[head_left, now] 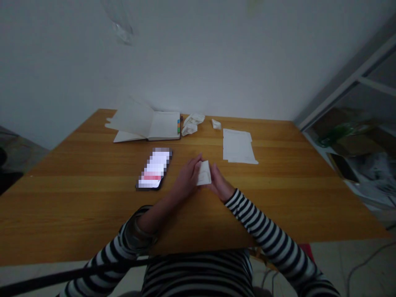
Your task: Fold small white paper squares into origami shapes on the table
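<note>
Both my hands meet over the middle of the wooden table [77,194], holding a small folded piece of white paper [204,173] between them. My left hand [186,178] grips its left edge with curled fingers. My right hand [219,185] pinches its right side. A phone [154,169] with a lit screen lies flat just left of my left hand. Both sleeves are black and white striped.
An open notebook [145,124] with coloured tabs lies at the far edge. Crumpled paper pieces [192,123] and a small scrap [216,124] sit beside it. A stack of white sheets [239,146] lies right of centre. A cluttered shelf [355,156] stands at the right.
</note>
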`<move>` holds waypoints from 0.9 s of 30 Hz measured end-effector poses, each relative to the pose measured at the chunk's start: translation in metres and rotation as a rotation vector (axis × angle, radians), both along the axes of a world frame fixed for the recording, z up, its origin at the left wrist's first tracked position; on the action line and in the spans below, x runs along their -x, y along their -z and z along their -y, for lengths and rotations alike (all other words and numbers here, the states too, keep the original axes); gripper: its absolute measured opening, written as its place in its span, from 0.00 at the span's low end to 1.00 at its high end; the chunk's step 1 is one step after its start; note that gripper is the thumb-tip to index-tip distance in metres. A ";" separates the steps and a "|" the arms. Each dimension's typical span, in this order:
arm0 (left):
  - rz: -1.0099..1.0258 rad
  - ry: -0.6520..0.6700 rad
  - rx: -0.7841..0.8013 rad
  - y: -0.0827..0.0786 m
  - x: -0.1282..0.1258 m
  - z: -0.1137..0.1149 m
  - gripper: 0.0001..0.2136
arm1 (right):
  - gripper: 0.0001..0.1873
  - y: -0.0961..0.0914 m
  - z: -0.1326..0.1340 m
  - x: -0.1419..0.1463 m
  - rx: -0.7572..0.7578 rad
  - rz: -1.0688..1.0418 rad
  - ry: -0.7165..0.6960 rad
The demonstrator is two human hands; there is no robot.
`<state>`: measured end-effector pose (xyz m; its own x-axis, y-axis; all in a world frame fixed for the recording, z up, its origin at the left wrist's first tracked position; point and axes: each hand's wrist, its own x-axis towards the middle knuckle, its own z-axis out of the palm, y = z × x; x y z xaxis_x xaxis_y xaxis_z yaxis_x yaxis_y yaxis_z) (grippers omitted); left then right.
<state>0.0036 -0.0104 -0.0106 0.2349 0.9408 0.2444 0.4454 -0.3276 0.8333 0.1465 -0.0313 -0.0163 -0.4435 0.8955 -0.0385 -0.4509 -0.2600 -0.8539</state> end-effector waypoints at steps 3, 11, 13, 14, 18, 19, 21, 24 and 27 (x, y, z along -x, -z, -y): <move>0.097 -0.114 0.062 -0.005 0.007 -0.005 0.25 | 0.37 -0.002 0.004 -0.001 -0.025 0.010 -0.179; 0.224 -0.078 0.282 -0.015 0.008 -0.006 0.26 | 0.28 -0.005 0.008 -0.004 -0.041 0.043 -0.185; 0.270 -0.079 0.276 -0.012 0.006 -0.005 0.26 | 0.27 -0.005 0.007 -0.004 -0.002 0.067 -0.150; 0.279 -0.083 0.257 -0.010 0.005 -0.005 0.27 | 0.26 -0.005 0.007 -0.003 0.009 0.085 -0.108; 0.197 -0.012 0.164 -0.002 0.002 -0.001 0.28 | 0.24 0.003 0.000 -0.001 -0.005 0.233 0.186; 0.168 0.023 0.143 -0.001 0.002 0.000 0.28 | 0.23 0.005 -0.003 -0.001 -0.016 0.266 0.251; 0.121 0.074 0.088 -0.001 0.001 0.002 0.28 | 0.21 0.009 -0.007 -0.004 -0.051 0.306 0.357; 0.064 0.058 -0.010 -0.005 0.001 0.005 0.29 | 0.19 0.011 -0.011 -0.009 -0.145 0.430 0.533; 0.042 0.057 -0.055 -0.006 -0.001 0.008 0.34 | 0.15 0.008 -0.008 -0.012 -0.341 0.625 0.651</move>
<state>0.0048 -0.0188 -0.0045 0.2766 0.9110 0.3058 0.3897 -0.3972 0.8309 0.1588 -0.0234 -0.0247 0.1563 0.9654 0.2088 0.1429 0.1871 -0.9719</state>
